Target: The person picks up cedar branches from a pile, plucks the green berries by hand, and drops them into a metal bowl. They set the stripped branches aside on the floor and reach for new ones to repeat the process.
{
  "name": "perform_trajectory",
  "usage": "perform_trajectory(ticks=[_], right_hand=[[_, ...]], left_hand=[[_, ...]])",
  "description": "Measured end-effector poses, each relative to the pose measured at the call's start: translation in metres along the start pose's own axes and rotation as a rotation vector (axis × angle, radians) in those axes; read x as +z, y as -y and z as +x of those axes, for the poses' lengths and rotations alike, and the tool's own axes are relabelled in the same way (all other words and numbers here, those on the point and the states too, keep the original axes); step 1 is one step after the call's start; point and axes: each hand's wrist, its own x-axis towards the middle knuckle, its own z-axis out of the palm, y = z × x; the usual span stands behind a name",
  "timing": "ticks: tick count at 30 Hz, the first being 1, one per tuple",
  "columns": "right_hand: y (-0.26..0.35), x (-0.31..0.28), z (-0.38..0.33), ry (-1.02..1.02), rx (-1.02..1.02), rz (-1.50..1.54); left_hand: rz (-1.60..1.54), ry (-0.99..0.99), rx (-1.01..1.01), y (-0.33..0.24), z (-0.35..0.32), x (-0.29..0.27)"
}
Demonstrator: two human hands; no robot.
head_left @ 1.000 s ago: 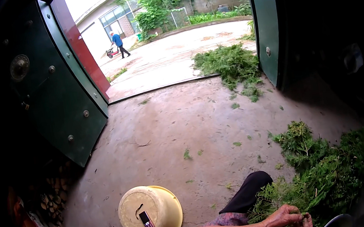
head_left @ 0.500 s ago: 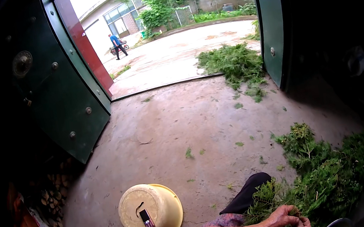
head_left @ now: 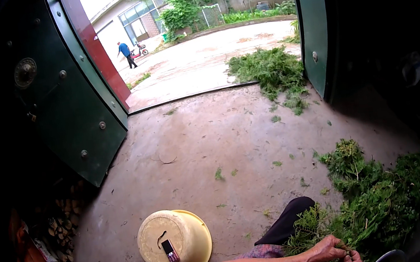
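At the lower right, my left hand is closed with its fingers pinched on a green evergreen sprig, whose stem shows near the fingertips. Just below and right of it, my right hand is cut by the lower edge. Its fingers are bent together close to the left fingertips, apparently on the same stem. A large heap of evergreen branches lies on the floor beyond and right of both hands. The curved rim of a grey container shows beside my right hand.
An upturned yellow bucket stands at lower left, a mobile phone on its base. More branches lie at the doorway between green doors. Stacked firewood is at left. Outside, a person in blue is near a red scooter.
My hands stay close together with only a slight shift. Outside, the person in blue has moved left, uncovering the scooter.
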Motion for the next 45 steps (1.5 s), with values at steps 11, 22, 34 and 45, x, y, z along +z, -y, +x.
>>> perform_trajectory(ticks=[11,22,34,45], right_hand=[[-0.001,0.000,-0.003,-0.105,-0.085,-0.128],[0.005,0.006,0.000,-0.163,0.015,0.466],[-0.012,-0.015,0.017,-0.081,0.007,0.587],[0.006,-0.019,0.008,-0.086,0.021,0.370]], left_hand=[[0.285,0.026,-0.039,-0.016,-0.001,0.000],[-0.053,-0.197,-0.046,-0.003,-0.006,0.014],[-0.268,0.042,0.002,-0.016,-0.007,0.011],[-0.226,-0.006,-0.192,-0.006,-0.002,0.018]])
